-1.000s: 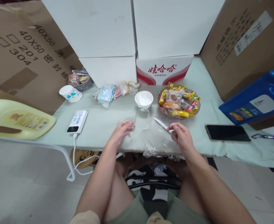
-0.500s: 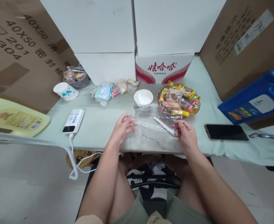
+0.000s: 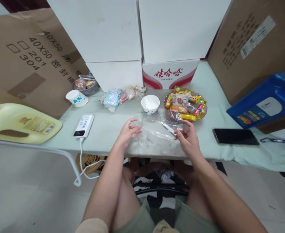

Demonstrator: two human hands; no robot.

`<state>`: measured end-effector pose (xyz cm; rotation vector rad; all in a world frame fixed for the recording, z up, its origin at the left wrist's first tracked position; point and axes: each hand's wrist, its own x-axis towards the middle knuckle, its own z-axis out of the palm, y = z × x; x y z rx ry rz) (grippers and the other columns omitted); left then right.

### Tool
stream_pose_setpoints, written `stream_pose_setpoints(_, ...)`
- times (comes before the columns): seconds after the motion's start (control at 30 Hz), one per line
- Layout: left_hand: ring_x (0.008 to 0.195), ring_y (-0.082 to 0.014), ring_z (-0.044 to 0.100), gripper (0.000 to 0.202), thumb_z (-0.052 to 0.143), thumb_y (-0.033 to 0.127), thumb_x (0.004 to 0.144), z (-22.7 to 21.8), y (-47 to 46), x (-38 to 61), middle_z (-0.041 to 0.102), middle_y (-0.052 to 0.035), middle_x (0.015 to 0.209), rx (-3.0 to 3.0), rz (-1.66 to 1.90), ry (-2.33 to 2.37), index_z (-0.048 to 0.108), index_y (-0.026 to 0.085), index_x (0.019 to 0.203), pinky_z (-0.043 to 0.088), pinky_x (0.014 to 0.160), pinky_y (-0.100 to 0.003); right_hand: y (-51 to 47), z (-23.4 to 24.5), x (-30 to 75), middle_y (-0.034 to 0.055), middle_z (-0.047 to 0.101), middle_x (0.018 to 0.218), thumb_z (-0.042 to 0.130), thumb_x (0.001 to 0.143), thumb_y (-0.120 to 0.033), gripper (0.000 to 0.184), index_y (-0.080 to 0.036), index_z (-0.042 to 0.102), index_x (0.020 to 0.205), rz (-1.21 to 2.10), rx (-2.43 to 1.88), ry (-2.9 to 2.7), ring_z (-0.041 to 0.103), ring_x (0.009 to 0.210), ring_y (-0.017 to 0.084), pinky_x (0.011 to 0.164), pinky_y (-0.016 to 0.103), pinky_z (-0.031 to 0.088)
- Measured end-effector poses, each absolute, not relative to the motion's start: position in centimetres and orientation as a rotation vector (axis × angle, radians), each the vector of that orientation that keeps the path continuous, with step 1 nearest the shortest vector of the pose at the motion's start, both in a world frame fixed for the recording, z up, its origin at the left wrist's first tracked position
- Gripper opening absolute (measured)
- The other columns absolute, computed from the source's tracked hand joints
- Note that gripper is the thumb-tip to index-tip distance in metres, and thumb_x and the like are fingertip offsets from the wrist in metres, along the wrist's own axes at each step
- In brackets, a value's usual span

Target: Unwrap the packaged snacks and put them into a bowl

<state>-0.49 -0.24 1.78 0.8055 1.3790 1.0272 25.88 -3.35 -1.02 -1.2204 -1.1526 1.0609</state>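
My right hand (image 3: 187,137) pinches the rear end of a slim white pen-like tool (image 3: 168,128) between thumb and fingers. Its narrow tip points away to the upper left; I cannot tell its exact kind. Beneath it, a clear plastic film or bag (image 3: 153,137) lies crumpled on the table. My left hand (image 3: 129,132) is at the film's left edge, fingers apart, with nothing visible in it. Just beyond the film stands a white paper bowl (image 3: 150,105) with a blue pattern. Beside it, a brown scalloped plate (image 3: 206,111) bears several wrapped snacks.
Wrapped snacks (image 3: 112,99) lie back left, near a tipped paper cup (image 3: 77,98) and a grey bowl (image 3: 92,89). A power bank (image 3: 84,125) and yellow bottle (image 3: 40,121) are left; a phone (image 3: 236,136), pen (image 3: 277,140) and blue bottle (image 3: 263,100) right. Boxes (image 3: 170,74) wall the back.
My right hand and the white tool have shifted a little leftward over the film. My left hand stays nearly in place, fingers still apart. The view has turned slightly.
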Motion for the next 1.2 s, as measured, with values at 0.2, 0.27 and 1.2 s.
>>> stream_pose_setpoints(0.2, 0.063, -0.0104, 0.061, 0.059, 0.08, 0.024, 0.06, 2.0, -2.3, -1.6, 0.074, -0.0018, 0.091, 1.103, 1.134, 1.292, 0.057, 0.022, 0.115, 0.044, 0.063, -0.023, -3.5, -1.0, 26.8, -0.0002, 0.07, 0.088, 0.071, 0.079, -0.038, 0.056, -0.03, 0.047, 0.129, 1.082, -1.11, -1.283, 0.066, 0.074, 0.018, 0.076, 0.037, 0.056)
stream_pose_setpoints(0.27, 0.062, -0.0099, 0.06, 0.065, 0.082, 0.024, 0.059, 2.0, -2.6, -2.2, 0.075, -0.0022, 0.096, 1.11, 1.122, 1.276, 0.056, 0.023, 0.118, 0.046, 0.064, -0.025, -3.5, -1.0, 26.9, 0.0007, 0.071, 0.085, 0.071, 0.078, -0.036, 0.044, -0.027, 0.057, 0.119, 1.064, -1.167, -1.405, 0.066, 0.076, 0.019, 0.076, 0.036, 0.054)
stream_pose_setpoints(1.2, 0.076, -0.0174, 0.069, 0.022, 0.076, 0.028, 0.063, 0.8, -1.7, -0.8, 0.071, -0.0038, 0.088, 0.614, 1.234, 1.558, 0.066, 0.017, 0.08, 0.051, 0.067, -0.027, -4.5, -2.5, 26.4, -0.0003, 0.073, 0.075, 0.056, 0.077, -0.016, 0.051, -0.027, 0.066, 0.126, 1.018, -1.572, -2.207, 0.061, 0.064, 0.019, 0.062, 0.03, 0.038)
